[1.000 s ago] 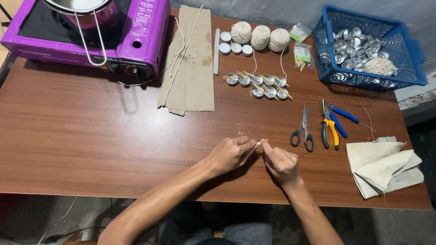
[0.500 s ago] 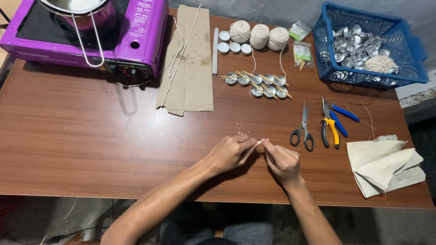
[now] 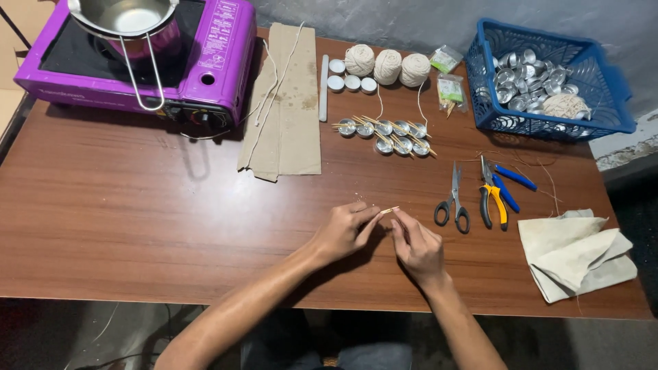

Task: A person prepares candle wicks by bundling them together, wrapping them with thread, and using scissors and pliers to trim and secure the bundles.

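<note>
left hand [image 3: 340, 231] and right hand [image 3: 417, 244] pinch a thin wooden stick [image 3: 388, 210] between fingertips, low over the near middle of the brown table [image 3: 123, 219]. scissors [image 3: 454, 199] just right; grey wall [image 3: 384, 20] far. hands unmoved since earlier.

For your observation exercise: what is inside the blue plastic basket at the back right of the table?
The blue basket holds a heap of small silver metal cups and a ball of pale twine. Whatever lies beneath the heap, and the basket's floor there, is covered.
</note>
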